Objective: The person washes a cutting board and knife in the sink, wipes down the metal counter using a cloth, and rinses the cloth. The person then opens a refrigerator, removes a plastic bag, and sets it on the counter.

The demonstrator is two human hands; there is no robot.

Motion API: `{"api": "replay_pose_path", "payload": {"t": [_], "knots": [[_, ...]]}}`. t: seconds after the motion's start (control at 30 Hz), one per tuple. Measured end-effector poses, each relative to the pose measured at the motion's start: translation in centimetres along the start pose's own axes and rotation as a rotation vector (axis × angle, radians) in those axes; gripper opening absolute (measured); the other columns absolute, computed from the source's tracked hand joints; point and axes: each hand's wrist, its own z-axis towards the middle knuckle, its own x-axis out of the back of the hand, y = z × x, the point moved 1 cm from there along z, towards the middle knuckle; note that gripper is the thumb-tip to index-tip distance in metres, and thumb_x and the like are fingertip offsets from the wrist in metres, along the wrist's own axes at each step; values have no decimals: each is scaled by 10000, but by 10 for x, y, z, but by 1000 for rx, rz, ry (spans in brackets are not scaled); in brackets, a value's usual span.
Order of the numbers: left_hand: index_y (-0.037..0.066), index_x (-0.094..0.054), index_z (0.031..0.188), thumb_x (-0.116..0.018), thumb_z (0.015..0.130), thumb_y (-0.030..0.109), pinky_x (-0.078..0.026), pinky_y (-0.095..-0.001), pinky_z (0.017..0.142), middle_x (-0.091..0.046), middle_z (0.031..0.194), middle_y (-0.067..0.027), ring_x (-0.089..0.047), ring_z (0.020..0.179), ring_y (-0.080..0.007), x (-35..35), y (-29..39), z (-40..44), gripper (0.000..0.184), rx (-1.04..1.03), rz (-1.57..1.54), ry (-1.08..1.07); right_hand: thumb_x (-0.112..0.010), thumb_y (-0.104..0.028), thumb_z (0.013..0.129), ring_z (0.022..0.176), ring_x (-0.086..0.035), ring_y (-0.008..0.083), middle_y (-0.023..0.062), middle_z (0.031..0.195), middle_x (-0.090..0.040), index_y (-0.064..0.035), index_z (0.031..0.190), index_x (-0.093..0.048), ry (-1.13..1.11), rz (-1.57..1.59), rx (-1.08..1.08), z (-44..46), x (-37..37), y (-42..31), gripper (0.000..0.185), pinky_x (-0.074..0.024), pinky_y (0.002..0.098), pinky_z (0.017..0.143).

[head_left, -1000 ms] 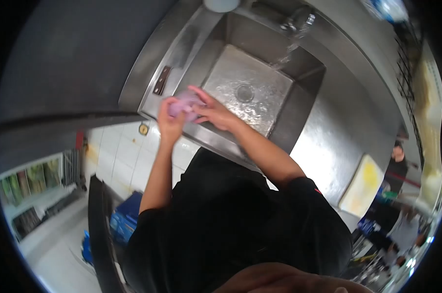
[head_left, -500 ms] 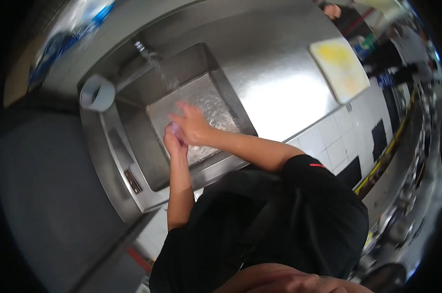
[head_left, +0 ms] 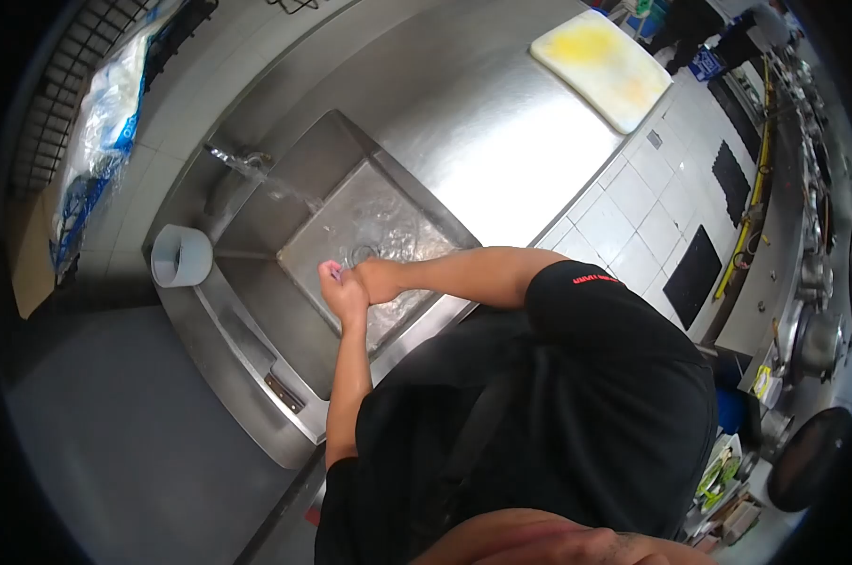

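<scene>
Both my hands are together over the steel sink (head_left: 256, 282), above the wet basin floor. My left hand (head_left: 348, 294) has its fingers curled around a small purple thing (head_left: 335, 274), mostly covered, so its kind is unclear. Pressed against it from the right is my right hand (head_left: 379, 280), its fingers folded in and partly hidden; whether it grips the purple thing too does not show. Water streams from the tap (head_left: 240, 162) into the basin beyond my hands.
A knife (head_left: 284, 394) lies on the sink's left ledge, near a white plastic tub (head_left: 182, 256). On the steel counter (head_left: 445, 104) to the right rests a yellow-stained cutting board (head_left: 603, 71). Plastic-wrapped packs (head_left: 105, 141) are at upper left. Pots (head_left: 819, 344) line the far right.
My right hand has gone from spread fingers to folded ones against my left hand. The purple thing stays at my left hand. The view has shifted and turned.
</scene>
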Motion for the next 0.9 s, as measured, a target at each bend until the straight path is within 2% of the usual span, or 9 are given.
{"api": "replay_pose_path", "payload": {"t": [0.07, 0.2, 0.27, 0.4, 0.5, 0.57, 0.7, 0.8, 0.9], "knots": [[23, -449, 842, -470, 747, -29, -374, -286, 588, -427, 712, -22, -419, 650, -120, 10, 7, -2, 111, -21, -75, -67, -635, -152, 648, 644, -645, 338, 205, 783, -673, 19, 739, -624, -145, 88, 213, 6, -10, 7, 193, -494, 425, 594], [19, -445, 854, -460, 742, -44, -363, -278, 580, -410, 717, -21, -406, 641, -116, 23, -2, -7, 129, -12, -131, -33, -625, -69, 622, 526, -600, 264, 142, 685, -657, -4, 664, -610, -325, 574, 60, 16, -19, 4, 78, -452, 384, 499], [23, -441, 845, -447, 739, -58, -358, -272, 574, -406, 720, -26, -406, 638, -110, 29, 1, -21, 134, -54, -143, 27, -635, -13, 623, 471, -555, 204, 84, 614, -610, -36, 712, -631, -719, 777, -273, 13, -20, 1, 92, -406, 347, 445], [23, -444, 852, -460, 760, -40, -383, -261, 604, -454, 765, -45, -452, 674, -122, 35, -26, -40, 113, -8, -108, 0, -729, -52, 660, 642, -617, 206, 87, 721, -607, -35, 920, -626, -907, 787, -310, 15, -41, 12, 280, -491, 359, 547], [16, -463, 887, -475, 849, 30, -435, -293, 700, -516, 834, -75, -518, 774, -164, 38, -38, -46, 43, -91, 238, 168, -743, -180, 740, 847, -623, 253, 158, 1118, -584, -116, 1278, -456, -766, 838, -376, -2, 10, -4, 613, -534, 418, 666], [5, -480, 926, -449, 951, 176, -442, -348, 854, -556, 914, -125, -558, 921, -225, 33, -44, -44, 176, 533, -213, 324, -735, -268, 786, 968, -592, 230, 153, 1255, -487, -65, 1312, -392, -528, 757, -457, -12, 38, 2, 661, -551, 382, 747], [-65, -535, 1075, -419, 991, 290, -409, -406, 914, -596, 1113, -178, -553, 1023, -258, -31, 21, -39, 382, 539, -585, 185, -720, -290, 808, 940, -614, 214, 135, 1174, -573, -64, 1271, -469, -48, 955, -283, -11, 24, 50, 573, -541, 359, 745], [-62, -496, 1224, -385, 998, 358, -378, -405, 988, -574, 1213, -191, -540, 1112, -278, -83, 72, -35, 490, 237, -516, -5, -703, -210, 824, 886, -639, 157, 73, 963, -682, -69, 1102, -613, 167, 1341, -408, -34, 105, 97, 324, -512, 294, 767], [-55, -445, 1302, -401, 1006, 297, -341, -380, 1043, -509, 1295, -227, -514, 1172, -291, -127, 94, -37, 462, 2, -58, -27, -719, -116, 765, 833, -634, 146, 52, 934, -677, -81, 1095, -615, 433, 1433, -170, -82, 214, 186, 348, -520, 300, 712]]}}
